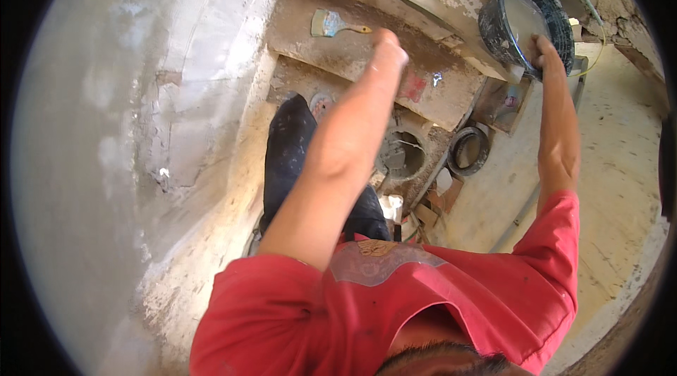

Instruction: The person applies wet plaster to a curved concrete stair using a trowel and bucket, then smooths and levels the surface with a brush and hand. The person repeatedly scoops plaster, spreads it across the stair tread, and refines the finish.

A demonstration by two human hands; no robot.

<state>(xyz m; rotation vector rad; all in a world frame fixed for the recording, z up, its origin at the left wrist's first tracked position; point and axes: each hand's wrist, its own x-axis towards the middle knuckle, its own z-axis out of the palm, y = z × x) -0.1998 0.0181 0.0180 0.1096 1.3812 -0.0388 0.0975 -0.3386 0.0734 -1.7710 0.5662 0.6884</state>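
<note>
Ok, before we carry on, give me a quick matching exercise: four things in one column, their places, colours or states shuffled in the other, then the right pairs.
Things
1. brush
2. bucket
3. dark ring
4. T-shirt

Places, colours or states
A. red, in the lower part of the picture
B. bristles toward the picture's left, handle toward the left hand
C. in the picture's lower right of centre, round and lying flat, out of both hands
D. upper right, with the right hand at it

Pairs: 1-B, 2-D, 3-C, 4-A
</note>
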